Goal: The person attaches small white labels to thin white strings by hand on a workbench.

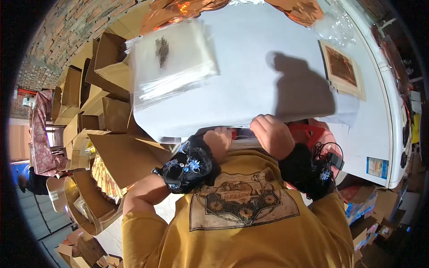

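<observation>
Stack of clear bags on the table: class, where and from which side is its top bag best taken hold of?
Probably the fanned near edge of the stack of clear bags, coming from the person's side: the sheets lie flat and step apart there, so one can be pinched off.

A thin clear plastic sleeve lies flat at the near edge of the white bench, held between the left hand and the right hand. Only a narrow shiny strip of it shows; the hands hide the rest.
</observation>
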`<state>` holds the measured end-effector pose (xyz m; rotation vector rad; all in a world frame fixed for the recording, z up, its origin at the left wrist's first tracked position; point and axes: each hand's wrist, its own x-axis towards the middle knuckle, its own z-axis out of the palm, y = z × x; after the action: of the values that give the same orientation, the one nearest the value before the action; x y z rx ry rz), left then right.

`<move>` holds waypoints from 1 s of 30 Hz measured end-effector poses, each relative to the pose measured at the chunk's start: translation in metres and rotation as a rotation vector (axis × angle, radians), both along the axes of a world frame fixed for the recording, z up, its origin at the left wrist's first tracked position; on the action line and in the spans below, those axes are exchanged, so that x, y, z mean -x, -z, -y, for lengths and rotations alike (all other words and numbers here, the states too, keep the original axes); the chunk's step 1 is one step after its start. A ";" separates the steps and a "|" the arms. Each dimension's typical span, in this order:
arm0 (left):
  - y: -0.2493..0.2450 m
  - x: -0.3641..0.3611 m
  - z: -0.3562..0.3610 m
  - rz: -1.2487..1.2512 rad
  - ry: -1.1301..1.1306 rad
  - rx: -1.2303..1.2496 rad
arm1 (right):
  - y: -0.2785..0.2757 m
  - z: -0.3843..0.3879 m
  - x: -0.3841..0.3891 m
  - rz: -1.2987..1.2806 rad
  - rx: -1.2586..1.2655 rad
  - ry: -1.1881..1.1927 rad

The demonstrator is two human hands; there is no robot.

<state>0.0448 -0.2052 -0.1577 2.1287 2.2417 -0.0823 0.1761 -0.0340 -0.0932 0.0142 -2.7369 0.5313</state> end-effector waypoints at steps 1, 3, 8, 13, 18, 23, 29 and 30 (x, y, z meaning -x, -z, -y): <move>0.005 0.001 0.001 -0.016 0.010 -0.004 | 0.003 -0.002 0.000 0.004 -0.008 -0.009; -0.002 0.006 0.001 0.045 -0.016 -0.012 | 0.007 -0.004 -0.002 0.046 -0.016 -0.002; -0.094 0.017 -0.001 0.475 -0.247 -0.107 | -0.017 -0.005 -0.008 0.169 0.145 0.057; -0.167 0.056 -0.017 1.045 -0.231 -0.246 | -0.058 0.015 0.036 0.144 1.203 -0.144; -0.217 0.086 -0.038 1.255 -0.299 -0.353 | -0.084 0.014 0.079 0.135 1.806 -0.202; -0.227 0.104 -0.043 1.123 -0.376 -0.439 | -0.130 -0.020 0.093 0.110 1.494 -0.015; -0.225 0.106 -0.047 0.383 -0.126 -0.833 | -0.141 -0.048 0.110 0.150 1.239 0.026; -0.227 0.104 -0.050 0.325 -0.098 -0.823 | -0.145 -0.049 0.112 0.160 1.207 0.033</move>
<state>-0.0595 -0.1552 0.0693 2.0715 2.3901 1.2890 0.0644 0.0147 0.0515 -0.3729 -2.0954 2.0955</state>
